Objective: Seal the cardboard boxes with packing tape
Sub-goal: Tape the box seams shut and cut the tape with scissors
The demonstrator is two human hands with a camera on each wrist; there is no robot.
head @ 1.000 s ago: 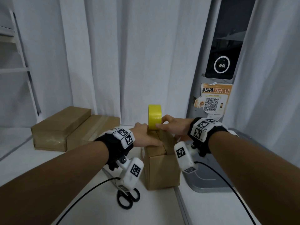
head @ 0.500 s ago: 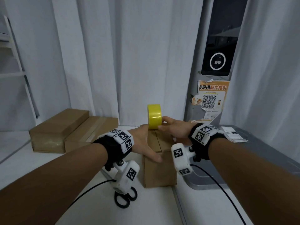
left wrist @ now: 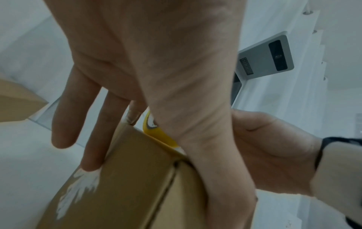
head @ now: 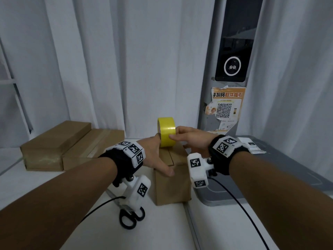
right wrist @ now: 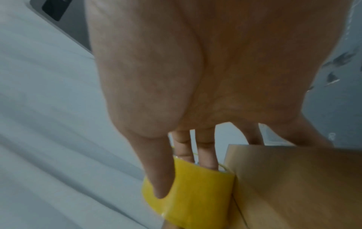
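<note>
A small brown cardboard box [head: 172, 184] stands on the white table, its top flaps closed with a seam down the middle. A yellow tape roll [head: 166, 131] stands on edge at the far end of the box top. My right hand [head: 191, 139] grips the roll, thumb on its outer face [right wrist: 160, 182] and two fingers through the core. My left hand [head: 158, 156] lies flat on the box's left top edge, fingers straight [left wrist: 92, 139] down the far side and thumb [head: 168, 171] across the near top edge.
Two flat cardboard boxes [head: 59, 147] lie at the back left against white curtains. Black-handled scissors [head: 132, 218] lie on the table near my left wrist. A grey machine [head: 281, 170] with a poster [head: 226, 109] occupies the right side.
My left hand slid from the middle of the box top toward its left near edge, thumb now over the front. The right hand keeps the roll at the far end.
</note>
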